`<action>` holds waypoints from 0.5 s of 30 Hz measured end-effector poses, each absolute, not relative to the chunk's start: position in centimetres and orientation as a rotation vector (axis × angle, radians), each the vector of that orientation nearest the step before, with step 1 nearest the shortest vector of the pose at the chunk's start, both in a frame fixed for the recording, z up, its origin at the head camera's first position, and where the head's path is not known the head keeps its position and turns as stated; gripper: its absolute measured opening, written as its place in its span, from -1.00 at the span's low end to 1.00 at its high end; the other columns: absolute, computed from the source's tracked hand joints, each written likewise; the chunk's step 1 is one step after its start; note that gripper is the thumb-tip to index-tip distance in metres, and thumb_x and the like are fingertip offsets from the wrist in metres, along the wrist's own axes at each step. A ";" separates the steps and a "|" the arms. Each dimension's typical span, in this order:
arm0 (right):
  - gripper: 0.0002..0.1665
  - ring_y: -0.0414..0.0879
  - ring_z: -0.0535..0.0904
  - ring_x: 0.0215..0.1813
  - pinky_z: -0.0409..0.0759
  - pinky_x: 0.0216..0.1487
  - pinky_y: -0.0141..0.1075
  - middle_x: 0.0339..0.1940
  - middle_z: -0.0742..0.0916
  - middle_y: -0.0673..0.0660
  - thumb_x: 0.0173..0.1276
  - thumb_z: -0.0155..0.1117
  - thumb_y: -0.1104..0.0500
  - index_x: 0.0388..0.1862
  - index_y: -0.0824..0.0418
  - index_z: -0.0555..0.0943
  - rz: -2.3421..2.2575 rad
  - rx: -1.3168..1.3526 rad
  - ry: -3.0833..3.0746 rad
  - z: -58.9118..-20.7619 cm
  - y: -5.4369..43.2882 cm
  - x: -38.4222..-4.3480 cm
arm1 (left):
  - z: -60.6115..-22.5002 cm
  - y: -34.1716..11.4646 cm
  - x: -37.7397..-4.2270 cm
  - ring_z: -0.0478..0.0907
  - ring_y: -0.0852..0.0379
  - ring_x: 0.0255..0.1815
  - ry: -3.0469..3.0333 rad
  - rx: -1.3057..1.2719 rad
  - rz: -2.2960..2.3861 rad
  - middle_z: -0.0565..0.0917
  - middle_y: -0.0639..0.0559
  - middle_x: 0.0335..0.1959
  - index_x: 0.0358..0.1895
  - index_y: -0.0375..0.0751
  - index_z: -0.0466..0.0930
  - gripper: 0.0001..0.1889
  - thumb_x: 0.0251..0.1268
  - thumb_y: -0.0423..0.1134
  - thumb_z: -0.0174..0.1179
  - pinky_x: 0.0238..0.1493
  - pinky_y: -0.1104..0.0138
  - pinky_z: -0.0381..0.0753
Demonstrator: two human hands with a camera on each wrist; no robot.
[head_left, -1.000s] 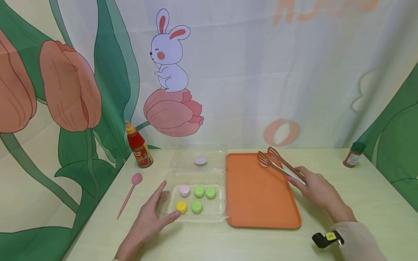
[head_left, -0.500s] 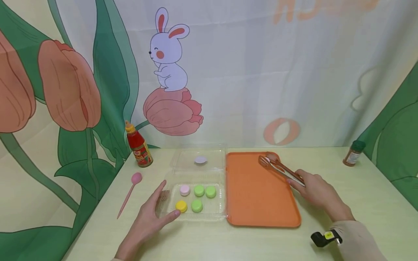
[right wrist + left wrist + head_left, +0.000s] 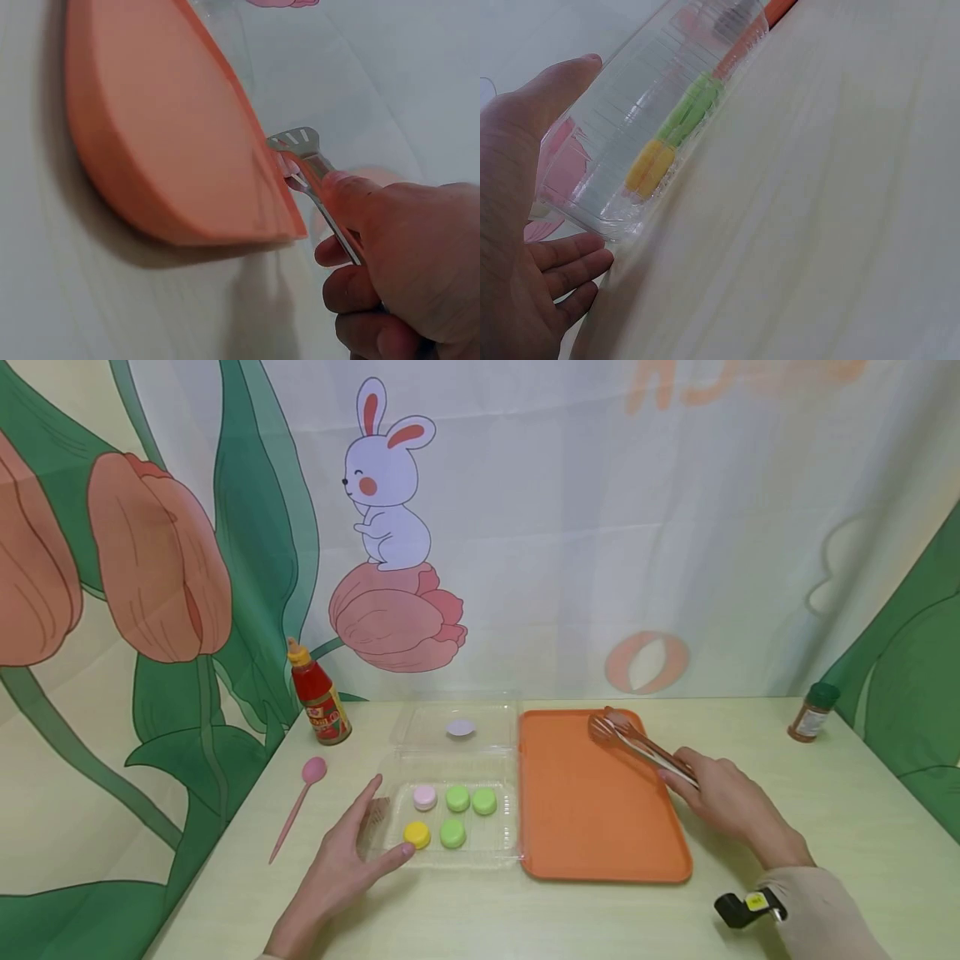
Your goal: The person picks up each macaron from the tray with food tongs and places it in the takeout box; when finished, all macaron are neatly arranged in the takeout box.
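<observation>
My right hand (image 3: 731, 802) grips metal tongs (image 3: 651, 750), whose slotted heads are closed together over the back of an orange tray (image 3: 600, 818). Between the heads shows a small pink macaron (image 3: 287, 166) in the right wrist view; in the head view they mostly hide it. My left hand (image 3: 337, 860) is spread around the near left corner of a hinged clear plastic box (image 3: 487, 853), thumb along the front and fingers by the left side. Inside the box sit a yellow macaron (image 3: 417, 835), a pale pink macaron (image 3: 424, 797) and green macarons (image 3: 453, 833).
The box's raised lid (image 3: 427, 727), bearing a pale oval label (image 3: 461, 727), leans open at the back. Left of it stand a red sauce bottle (image 3: 321, 702) and a pink spoon (image 3: 300, 802). A small green-capped jar (image 3: 813, 714) is far right. A printed curtain (image 3: 555, 527) hangs behind the table.
The tongs, apart at first with the pink macaron on the tray between them, have closed on it, and their heads have since shifted slightly left. My left hand stays put.
</observation>
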State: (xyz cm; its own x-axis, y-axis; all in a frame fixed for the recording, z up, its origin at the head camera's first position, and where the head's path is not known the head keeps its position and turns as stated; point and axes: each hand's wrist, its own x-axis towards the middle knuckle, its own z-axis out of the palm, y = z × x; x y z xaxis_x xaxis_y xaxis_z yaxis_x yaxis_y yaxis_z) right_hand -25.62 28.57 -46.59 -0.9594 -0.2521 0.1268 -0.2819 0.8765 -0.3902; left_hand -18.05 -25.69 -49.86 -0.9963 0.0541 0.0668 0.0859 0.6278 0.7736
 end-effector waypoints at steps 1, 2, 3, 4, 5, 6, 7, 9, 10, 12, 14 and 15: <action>-0.61 -0.09 0.47 -0.42 0.38 -0.44 -0.20 -0.48 0.56 -0.01 0.78 0.22 -0.12 0.05 0.20 0.62 0.650 0.445 -2.952 -46.4 28.4 -25.5 | -49.9 -25.7 -18.0 0.25 -0.23 0.78 -2.799 -0.124 -1.333 0.42 -0.19 0.71 0.86 0.25 -0.02 0.21 0.28 0.26 0.59 0.76 -0.28 0.13; -0.64 -0.11 0.45 -0.45 0.36 -0.45 -0.23 -0.50 0.54 -0.03 0.78 0.23 -0.11 0.05 0.19 0.63 0.663 0.466 -2.933 -46.2 28.3 -25.5 | -49.9 -25.7 -18.0 0.26 -0.23 0.78 -2.797 -0.127 -1.331 0.42 -0.19 0.71 0.86 0.24 -0.02 0.21 0.28 0.26 0.59 0.76 -0.28 0.14; -0.65 -0.13 0.43 -0.47 0.34 -0.47 -0.25 -0.51 0.53 -0.04 0.78 0.23 -0.11 0.05 0.17 0.63 0.680 0.485 -2.918 -45.9 28.1 -25.4 | -49.9 -25.7 -18.0 0.26 -0.23 0.77 -2.794 -0.130 -1.330 0.43 -0.19 0.71 0.86 0.24 -0.02 0.21 0.29 0.25 0.59 0.76 -0.28 0.14; -0.66 -0.15 0.42 -0.48 0.34 -0.48 -0.26 -0.51 0.53 -0.05 0.77 0.24 -0.10 0.06 0.16 0.64 0.702 0.513 -2.902 -45.6 27.9 -25.3 | -49.9 -25.7 -18.0 0.26 -0.23 0.77 -2.792 -0.134 -1.328 0.43 -0.19 0.70 0.86 0.24 -0.01 0.21 0.29 0.25 0.59 0.76 -0.28 0.15; -0.68 -0.16 0.42 -0.49 0.34 -0.47 -0.28 -0.51 0.53 -0.07 0.77 0.26 -0.09 0.08 0.15 0.65 0.724 0.537 -2.892 -45.3 27.7 -25.2 | -49.9 -25.8 -18.0 0.27 -0.22 0.77 -2.790 -0.137 -1.326 0.43 -0.18 0.70 0.86 0.23 -0.01 0.20 0.29 0.25 0.59 0.76 -0.27 0.15; -0.69 -0.18 0.41 -0.49 0.35 -0.47 -0.30 -0.51 0.54 -0.08 0.76 0.27 -0.08 0.09 0.14 0.65 0.749 0.566 -2.880 -44.9 27.4 -25.1 | -49.9 -25.8 -18.0 0.27 -0.22 0.77 -2.788 -0.139 -1.328 0.44 -0.18 0.70 0.86 0.23 -0.01 0.20 0.29 0.25 0.59 0.76 -0.27 0.16; -0.70 -0.19 0.42 -0.49 0.35 -0.47 -0.31 -0.50 0.55 -0.09 0.76 0.28 -0.08 0.10 0.13 0.66 0.776 0.595 -2.871 -44.6 27.1 -25.0 | -49.9 -25.8 -18.0 0.28 -0.22 0.77 -2.785 -0.140 -1.328 0.44 -0.18 0.70 0.86 0.22 0.00 0.20 0.29 0.25 0.59 0.76 -0.27 0.16; -0.72 -0.20 0.43 -0.48 0.37 -0.47 -0.33 -0.49 0.55 -0.09 0.75 0.29 -0.09 0.10 0.09 0.65 0.836 0.643 -2.865 -44.0 26.4 -24.7 | -49.9 -25.8 -18.0 0.28 -0.22 0.77 -2.781 -0.143 -1.336 0.44 -0.18 0.69 0.86 0.22 0.00 0.20 0.29 0.24 0.60 0.76 -0.27 0.16; -0.73 -0.21 0.43 -0.48 0.38 -0.47 -0.34 -0.47 0.56 -0.10 0.75 0.29 -0.09 0.10 0.07 0.64 0.865 0.669 -2.860 -43.7 26.0 -24.6 | -49.9 -25.8 -18.0 0.28 -0.22 0.77 -2.780 -0.143 -1.340 0.45 -0.18 0.69 0.86 0.22 0.00 0.20 0.28 0.24 0.60 0.76 -0.27 0.16; -0.75 -0.22 0.43 -0.47 0.39 -0.47 -0.34 -0.46 0.56 -0.10 0.75 0.29 -0.10 0.10 0.04 0.64 0.914 0.709 -2.856 -43.1 25.3 -24.3 | -49.9 -25.8 -17.9 0.28 -0.22 0.77 -2.776 -0.141 -1.352 0.45 -0.18 0.69 0.86 0.22 0.01 0.20 0.28 0.23 0.61 0.76 -0.27 0.15; -0.77 -0.22 0.43 -0.46 0.39 -0.46 -0.34 -0.45 0.55 -0.10 0.74 0.30 -0.10 0.10 0.01 0.64 0.945 0.749 -2.853 -42.6 24.5 -23.9 | -49.9 -25.8 -17.9 0.27 -0.22 0.77 -2.777 -0.142 -1.354 0.43 -0.18 0.70 0.86 0.22 0.00 0.20 0.28 0.23 0.61 0.76 -0.27 0.15; -0.78 -0.23 0.43 -0.47 0.39 -0.46 -0.34 -0.45 0.56 -0.11 0.74 0.30 -0.10 0.10 -0.01 0.64 0.950 0.773 -2.848 -42.4 24.1 -23.7 | -49.9 -25.8 -17.9 0.26 -0.22 0.77 -2.779 -0.141 -1.353 0.42 -0.18 0.71 0.86 0.22 0.00 0.21 0.28 0.23 0.61 0.76 -0.27 0.14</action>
